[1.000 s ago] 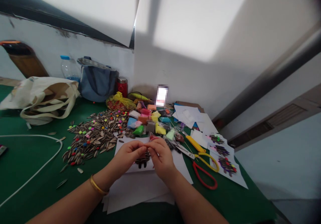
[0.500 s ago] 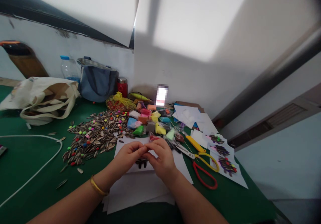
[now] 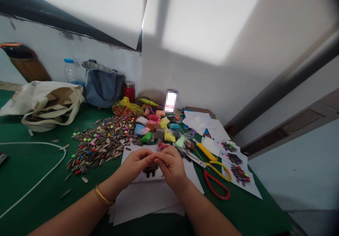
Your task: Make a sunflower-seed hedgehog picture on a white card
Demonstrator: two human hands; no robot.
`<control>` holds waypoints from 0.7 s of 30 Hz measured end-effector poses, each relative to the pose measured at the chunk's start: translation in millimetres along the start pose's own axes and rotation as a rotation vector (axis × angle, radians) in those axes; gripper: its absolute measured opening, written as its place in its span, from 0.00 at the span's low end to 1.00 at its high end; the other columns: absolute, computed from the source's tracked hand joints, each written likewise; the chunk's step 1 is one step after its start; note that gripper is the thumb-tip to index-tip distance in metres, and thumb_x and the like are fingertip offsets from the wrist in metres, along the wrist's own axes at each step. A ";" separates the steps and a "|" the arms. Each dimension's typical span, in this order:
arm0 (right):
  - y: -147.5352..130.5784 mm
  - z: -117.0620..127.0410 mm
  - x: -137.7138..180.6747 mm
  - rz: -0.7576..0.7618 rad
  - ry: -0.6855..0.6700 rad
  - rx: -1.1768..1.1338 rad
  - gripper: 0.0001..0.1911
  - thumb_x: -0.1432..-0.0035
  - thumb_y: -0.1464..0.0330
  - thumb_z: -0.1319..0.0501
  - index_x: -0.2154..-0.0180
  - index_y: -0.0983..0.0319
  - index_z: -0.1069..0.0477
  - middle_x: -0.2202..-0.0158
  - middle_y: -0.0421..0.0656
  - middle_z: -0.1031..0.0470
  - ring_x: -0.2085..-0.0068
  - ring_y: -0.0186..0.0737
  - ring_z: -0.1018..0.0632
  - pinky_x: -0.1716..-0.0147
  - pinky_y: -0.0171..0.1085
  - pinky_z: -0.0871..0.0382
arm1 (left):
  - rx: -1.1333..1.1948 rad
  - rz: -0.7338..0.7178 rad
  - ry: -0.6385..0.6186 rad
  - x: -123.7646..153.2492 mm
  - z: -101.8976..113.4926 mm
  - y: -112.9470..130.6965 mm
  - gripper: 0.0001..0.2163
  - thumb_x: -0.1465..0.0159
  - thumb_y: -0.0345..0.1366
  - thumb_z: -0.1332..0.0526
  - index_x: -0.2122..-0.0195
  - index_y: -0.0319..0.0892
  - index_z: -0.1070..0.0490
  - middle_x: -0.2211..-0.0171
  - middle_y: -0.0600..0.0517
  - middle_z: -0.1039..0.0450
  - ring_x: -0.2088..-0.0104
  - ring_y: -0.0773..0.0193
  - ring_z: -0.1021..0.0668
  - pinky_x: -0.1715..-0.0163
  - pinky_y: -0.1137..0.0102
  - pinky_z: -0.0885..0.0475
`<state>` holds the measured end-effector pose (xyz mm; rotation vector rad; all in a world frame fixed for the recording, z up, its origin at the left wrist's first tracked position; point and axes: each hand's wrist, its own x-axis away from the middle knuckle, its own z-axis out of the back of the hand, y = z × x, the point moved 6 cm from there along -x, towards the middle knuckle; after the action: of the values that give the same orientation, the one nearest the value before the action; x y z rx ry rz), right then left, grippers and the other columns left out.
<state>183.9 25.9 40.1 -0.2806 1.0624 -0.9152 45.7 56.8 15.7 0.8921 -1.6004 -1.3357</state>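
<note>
My left hand (image 3: pixel 138 162) and my right hand (image 3: pixel 171 163) meet above white paper (image 3: pixel 150 199), thumbs and forefingers pinched together at the tips. Whatever sits between the fingertips is too small or too hidden to make out. Beneath them, partly covered, a small figure of sunflower seeds with two dark feet (image 3: pixel 150 174) lies on the upper sheet. To the left spreads a pile of striped sunflower seeds (image 3: pixel 106 140) mixed with coloured little balls. Packets of coloured modelling clay (image 3: pixel 169 135) lie just beyond my hands.
Scissors with red and yellow handles (image 3: pixel 216 185) and a yellow utility knife (image 3: pixel 206 152) lie at the right. Beyond them are papers bearing seed figures (image 3: pixel 239 174). A white cable (image 3: pixel 39 179) curves at the left. Behind stand a blue bag (image 3: pixel 103 88), a red flask (image 3: pixel 129 92) and a lit phone (image 3: pixel 171 101).
My right thumb and fingers have shifted slightly, showing a little more of the seed figure beneath. Both hands stay joined at the fingertips, and everything else keeps its place.
</note>
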 end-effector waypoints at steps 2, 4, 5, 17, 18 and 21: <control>1.9 -1.5 0.5 -0.013 -0.005 -0.025 0.11 0.34 0.63 0.42 0.55 0.56 0.22 0.66 0.44 0.27 0.62 0.42 0.27 0.60 0.42 0.30 | 0.028 -0.003 -0.019 0.1 -0.6 0.2 0.16 0.47 0.49 0.32 0.70 0.40 0.25 0.73 0.53 0.26 0.70 0.64 0.26 0.72 0.72 0.32; 3.2 -2.4 0.6 -0.019 0.000 -0.060 0.12 0.35 0.62 0.41 0.53 0.56 0.23 0.64 0.44 0.26 0.60 0.42 0.26 0.58 0.42 0.30 | 0.037 -0.015 -0.033 -0.6 0.1 -0.1 0.16 0.47 0.49 0.31 0.70 0.40 0.25 0.72 0.53 0.26 0.70 0.64 0.26 0.71 0.72 0.31; 3.4 -2.5 0.5 -0.019 0.005 -0.080 0.12 0.35 0.61 0.40 0.52 0.56 0.24 0.63 0.44 0.25 0.60 0.42 0.26 0.58 0.42 0.30 | 0.031 -0.024 -0.034 -1.2 1.0 -0.5 0.16 0.46 0.49 0.32 0.69 0.39 0.25 0.72 0.52 0.26 0.70 0.64 0.26 0.71 0.72 0.31; 7.4 -2.6 -1.7 -0.083 0.036 -0.123 0.06 0.37 0.66 0.40 0.64 0.59 0.25 0.66 0.42 0.25 0.61 0.40 0.26 0.58 0.41 0.32 | -0.173 -0.185 0.031 -3.9 7.8 0.5 0.15 0.41 0.49 0.37 0.69 0.40 0.27 0.74 0.54 0.29 0.73 0.66 0.29 0.75 0.73 0.33; 8.8 -3.1 -1.2 -0.092 0.035 -0.119 0.06 0.37 0.66 0.41 0.63 0.59 0.25 0.66 0.43 0.25 0.61 0.40 0.25 0.58 0.40 0.32 | -0.203 -0.209 0.032 -3.9 8.3 0.6 0.15 0.40 0.49 0.38 0.68 0.40 0.27 0.73 0.54 0.29 0.72 0.66 0.28 0.73 0.73 0.32; 13.4 -4.2 0.2 -0.127 0.032 -0.115 0.06 0.38 0.67 0.40 0.63 0.59 0.25 0.65 0.43 0.25 0.62 0.40 0.25 0.59 0.40 0.32 | -0.293 -0.270 0.040 -3.6 9.4 0.5 0.13 0.39 0.47 0.38 0.67 0.41 0.27 0.71 0.53 0.28 0.69 0.65 0.27 0.70 0.72 0.31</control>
<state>187.1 34.9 29.9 -0.4342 1.1387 -0.9766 38.4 63.8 14.9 0.9690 -1.2422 -1.6779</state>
